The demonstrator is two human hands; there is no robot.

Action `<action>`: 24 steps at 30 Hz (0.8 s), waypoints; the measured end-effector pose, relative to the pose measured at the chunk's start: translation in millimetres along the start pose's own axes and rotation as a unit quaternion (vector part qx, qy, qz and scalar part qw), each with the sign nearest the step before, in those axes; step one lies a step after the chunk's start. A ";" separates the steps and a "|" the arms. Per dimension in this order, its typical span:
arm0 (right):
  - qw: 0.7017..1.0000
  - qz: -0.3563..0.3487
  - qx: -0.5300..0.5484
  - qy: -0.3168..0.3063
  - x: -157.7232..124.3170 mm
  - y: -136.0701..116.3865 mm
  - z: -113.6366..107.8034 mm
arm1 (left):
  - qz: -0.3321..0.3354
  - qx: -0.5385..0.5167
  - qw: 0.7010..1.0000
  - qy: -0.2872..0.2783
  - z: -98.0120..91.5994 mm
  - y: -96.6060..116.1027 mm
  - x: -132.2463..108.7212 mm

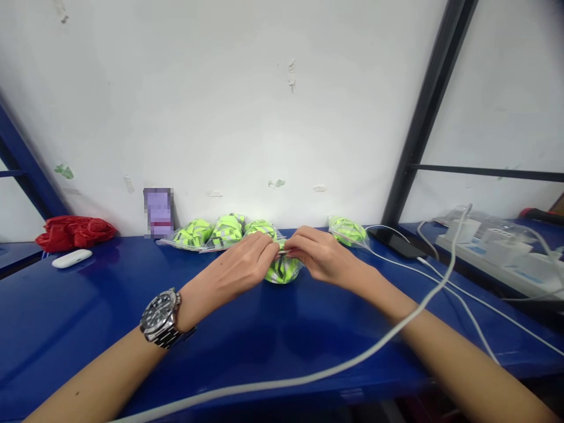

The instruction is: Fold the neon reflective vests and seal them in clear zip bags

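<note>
In the middle of the blue table, a clear plastic bag (283,271) holds a folded bundle of neon yellow-green and grey fabric. My left hand (247,257), with a metal watch (159,317) on its wrist, pinches the bag's upper edge. From the other side my right hand (319,254) pinches the same edge, its fingertips close to those of the left. The fingers partly hide the top of the bag. Behind my left hand lie similar filled bags, one at the left (194,233), one beside it (228,228) and a partly covered one (261,228).
Another filled bag (348,231) lies right, near a black phone (396,242) with a white cable. A loose white cable (352,358) crosses the foreground. Power strips with plugs (497,252) stand far right. Left are a red plastic bundle (74,232), a white case (71,258) and an upright phone (159,212).
</note>
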State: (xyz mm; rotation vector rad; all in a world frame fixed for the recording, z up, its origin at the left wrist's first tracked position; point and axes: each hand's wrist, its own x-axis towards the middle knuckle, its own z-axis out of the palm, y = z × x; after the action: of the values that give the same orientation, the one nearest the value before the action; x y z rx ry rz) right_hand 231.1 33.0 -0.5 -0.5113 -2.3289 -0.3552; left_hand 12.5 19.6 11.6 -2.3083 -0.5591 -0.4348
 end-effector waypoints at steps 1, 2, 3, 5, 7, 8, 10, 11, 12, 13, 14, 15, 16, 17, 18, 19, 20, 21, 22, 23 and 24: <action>1.000 -0.002 -0.004 -0.005 0.4 -0.3 -0.5 | 0.003 0.011 1.000 -0.007 -0.7 -0.1 -0.4; 1.000 -0.004 -0.010 -0.010 0.9 -0.8 -1.0 | 0.006 0.020 1.000 -0.012 -1.2 -0.2 -0.7; 1.000 -0.005 -0.015 -0.015 1.3 -1.3 -1.6 | 0.009 0.027 0.999 -0.016 -1.6 -0.5 -0.9; 0.999 -0.007 -0.024 -0.023 1.9 -2.3 -2.6 | 0.014 0.032 0.999 -0.017 -1.6 -1.0 -1.1; 0.999 -0.007 -0.029 -0.029 2.1 -3.0 -2.9 | 0.015 0.024 1.000 -0.009 -0.3 -1.4 -1.1; 0.999 -0.007 -0.028 -0.031 2.1 -3.2 -2.8 | 0.012 0.015 1.000 -0.004 0.7 -1.6 -1.1; 0.999 -0.006 -0.027 -0.033 1.8 -3.5 -2.1 | 0.005 -0.014 1.000 0.011 2.7 -1.7 -0.9; 0.999 -0.005 -0.027 -0.034 1.7 -3.6 -1.7 | 0.001 -0.035 0.999 0.019 3.4 -1.6 -0.7; 0.999 -0.005 -0.026 -0.034 1.7 -3.7 -1.4 | -0.005 -0.057 0.998 0.025 3.8 -1.6 -0.4; 0.999 -0.004 -0.026 -0.034 1.7 -4.0 -1.2 | -0.011 -0.078 0.996 0.030 3.9 -1.6 -0.1; 0.999 -0.003 -0.026 -0.035 1.9 -4.3 -1.2 | -0.016 -0.096 0.995 0.032 3.7 -1.5 0.3; 0.999 -0.004 -0.026 -0.037 2.2 -4.6 -1.4 | -0.021 -0.110 0.993 0.032 3.3 -1.5 0.6; 0.999 -0.006 -0.025 -0.037 2.5 -5.1 -1.7 | -0.024 -0.120 0.992 0.032 2.8 -1.5 1.0; 0.999 -0.010 -0.025 -0.037 2.9 -5.6 -2.1 | -0.026 -0.127 0.991 0.032 2.3 -1.4 1.3; 0.999 -0.015 -0.024 -0.035 3.3 -6.2 -2.4 | -0.027 -0.133 0.990 0.033 2.0 -1.3 1.5; 0.999 -0.021 -0.023 -0.032 3.7 -6.7 -2.6 | -0.026 -0.136 0.990 0.035 1.8 -1.1 1.6; 0.999 -0.026 -0.023 -0.029 4.1 -7.3 -2.7 | -0.025 -0.139 0.989 0.036 1.9 -0.7 1.7; 0.999 -0.032 -0.022 -0.024 4.4 -7.8 -2.5 | -0.025 -0.141 0.989 0.037 2.1 -0.4 1.8; 0.999 -0.038 -0.021 -0.019 4.6 -8.2 -2.1 | -0.026 -0.141 0.989 0.037 2.5 0.1 1.7; 0.999 -0.042 -0.020 -0.015 4.7 -8.5 -1.5 | -0.027 -0.141 0.989 0.036 3.0 0.5 1.7; 0.999 -0.044 -0.018 -0.011 4.8 -8.6 -0.7 | -0.029 -0.139 0.989 0.035 3.5 0.9 1.7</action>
State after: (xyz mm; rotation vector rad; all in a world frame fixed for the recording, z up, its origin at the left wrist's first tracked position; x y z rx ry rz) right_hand 224.4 26.4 2.4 -0.4324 -2.3746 -0.4368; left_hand 14.9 22.0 9.4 -2.5344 -0.5616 -0.6554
